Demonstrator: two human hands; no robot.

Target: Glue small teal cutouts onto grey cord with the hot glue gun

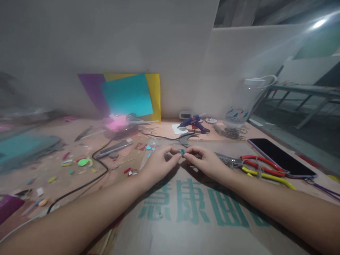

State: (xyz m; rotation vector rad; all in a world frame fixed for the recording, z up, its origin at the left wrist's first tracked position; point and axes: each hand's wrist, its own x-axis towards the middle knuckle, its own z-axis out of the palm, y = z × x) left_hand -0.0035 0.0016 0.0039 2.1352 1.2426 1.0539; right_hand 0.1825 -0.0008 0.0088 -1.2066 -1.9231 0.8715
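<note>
Between the fingertips of both hands is a tiny teal piece (182, 152), too small and partly covered for me to name its kind. My left hand (162, 161) pinches it from the left with thumb and index finger. From the right, my right hand (205, 161) is closed on it in the same way. Both hands are just above a board with large green printed characters (191, 203). Small light-blue scraps (149, 148) lie left of my left hand. Behind the hands stands a blue glue gun (192, 122) near a white paper (179, 129).
At the right lie red-handled pliers (261, 164), a yellow-handled tool (276, 179) and a phone (278, 156). A clear bottle (237, 102) stands behind them. A black cable (92, 180) crosses the left side among colourful clay bits (83, 162). Coloured sheets (127, 95) lean against the wall.
</note>
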